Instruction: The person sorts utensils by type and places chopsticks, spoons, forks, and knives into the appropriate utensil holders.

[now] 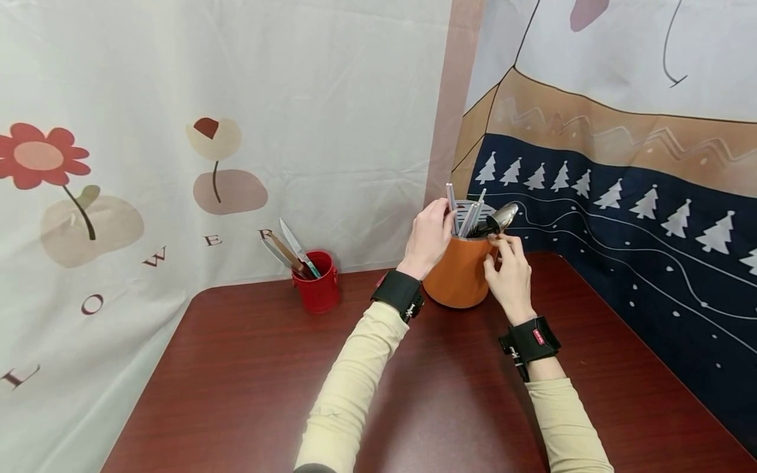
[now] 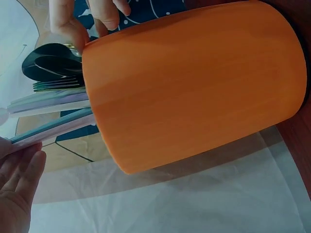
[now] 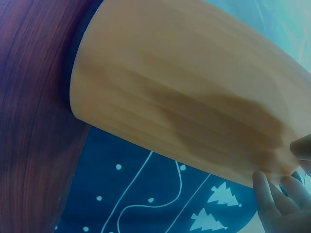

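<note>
Bench (image 1: 248,394): dark red wood grain, nearest the head camera; both cream sleeves cross it toward 12 o'clock.
Right hand (image 1: 510,276): at the orange holder's 3 o'clock; its grip pinches the handle of a steel spoon (image 1: 503,218) at the rim, fingers curled.
Left hand (image 1: 430,238): at the holder's 9 o'clock, fingers lying against the rim and the upright utensil handles (image 1: 453,205); the fingers look fairly straight, resting rather than clenching.
Orange holder (image 1: 460,276): stands on the bench between the two hands, near the far corner.
Left wrist view: shows the holder's mouth, with a dark spoon bowl (image 2: 51,60), fork tines (image 2: 57,85) and pale handles sticking out, which the head view only hints at.
Right wrist view: only the holder's wall (image 3: 184,107) and the fingertips (image 3: 277,204) at its rim; contents are hidden.
Red cup (image 1: 319,284): at 10 o'clock, well apart, holding knives (image 1: 296,249).
Backdrop: flower cloth at left, tree-pattern cloth at right.
</note>
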Demonstrator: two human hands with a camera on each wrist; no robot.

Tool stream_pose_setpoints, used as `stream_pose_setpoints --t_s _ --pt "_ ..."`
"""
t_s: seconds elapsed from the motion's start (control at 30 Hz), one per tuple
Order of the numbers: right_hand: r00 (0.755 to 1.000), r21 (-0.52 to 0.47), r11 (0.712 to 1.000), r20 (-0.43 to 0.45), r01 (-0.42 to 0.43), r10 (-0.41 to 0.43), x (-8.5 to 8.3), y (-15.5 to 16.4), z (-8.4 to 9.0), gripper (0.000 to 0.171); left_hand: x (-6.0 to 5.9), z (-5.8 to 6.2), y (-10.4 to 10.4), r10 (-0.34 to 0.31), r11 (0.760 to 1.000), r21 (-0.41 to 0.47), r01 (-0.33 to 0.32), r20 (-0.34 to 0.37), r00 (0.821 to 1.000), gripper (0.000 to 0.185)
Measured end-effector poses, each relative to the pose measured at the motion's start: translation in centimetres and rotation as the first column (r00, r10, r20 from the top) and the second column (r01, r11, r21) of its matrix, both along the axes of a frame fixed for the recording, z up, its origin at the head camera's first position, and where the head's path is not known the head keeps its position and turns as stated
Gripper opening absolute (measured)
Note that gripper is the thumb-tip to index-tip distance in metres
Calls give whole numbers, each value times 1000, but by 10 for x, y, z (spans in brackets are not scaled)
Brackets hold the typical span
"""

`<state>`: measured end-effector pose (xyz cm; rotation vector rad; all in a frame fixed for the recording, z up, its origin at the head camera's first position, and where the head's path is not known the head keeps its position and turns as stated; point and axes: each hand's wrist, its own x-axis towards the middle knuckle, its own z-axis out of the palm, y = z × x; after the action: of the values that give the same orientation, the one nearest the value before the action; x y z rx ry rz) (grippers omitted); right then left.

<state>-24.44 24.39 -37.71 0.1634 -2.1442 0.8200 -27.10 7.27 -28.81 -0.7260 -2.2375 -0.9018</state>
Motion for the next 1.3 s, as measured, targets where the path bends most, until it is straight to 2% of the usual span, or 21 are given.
stream_pose_setpoints --t_s 0.3,0.43,0.6,0.73,0.9,1.1,1.2,1.3 --pt "1000 12 1000 5 15 -15 -1 0 -1 22 -3 -1 7 45 999 -26 -44 59 997 16" --pt "1000 14 1000 11 14 -14 -1 0 -1 23 -6 -4 12 69 995 -80 -62 95 993 15" --pt "1000 10 1000 16 7 -7 0 0 0 23 -10 -15 15 91 984 -167 -66 149 985 14" --pt "1000 8 1000 14 0 0 0 0 0 23 -10 -22 15 100 981 -180 -68 176 979 15" --pt "1000 8 1000 6 0 0 0 0 1 23 -11 -24 16 101 981 -182 -67 188 977 19" --pt "1000 6 1000 6 -1 1 0 0 2 23 -12 -24 16 124 967 -240 -81 171 978 21" --pt "1000 11 1000 8 2 -2 0 0 1 23 -12 -26 15 122 962 -265 -68 191 974 24" --pt "1000 15 1000 12 4 -5 0 0 0 23 -11 -28 14 121 954 -295 -47 239 963 30"
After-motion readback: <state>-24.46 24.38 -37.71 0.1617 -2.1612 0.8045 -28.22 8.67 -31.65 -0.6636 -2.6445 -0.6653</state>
